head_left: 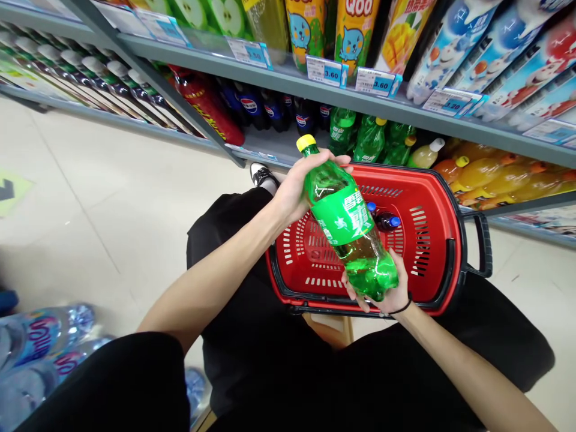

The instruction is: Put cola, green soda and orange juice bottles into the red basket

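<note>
A large green soda bottle (344, 225) with a yellow cap lies tilted across both of my hands, over a red shopping basket (432, 198). My left hand (301, 186) wraps around its shoulder just below the cap. Around the base, my right hand (393, 285) supports it from beneath, with a dark band on the wrist. Inside the basket are small dark bottles with blue caps (387, 221), partly hidden behind the green bottle. The basket sits at my knees, its black handle (482, 246) at the right.
Ahead on the low shelf stand green soda bottles (369, 139), Pepsi bottles (252, 107) and orange drinks (499, 174). A shelf edge with price tags (326, 71) runs above the basket. Large water bottles (42, 336) lie at the lower left, on the pale floor (90, 198).
</note>
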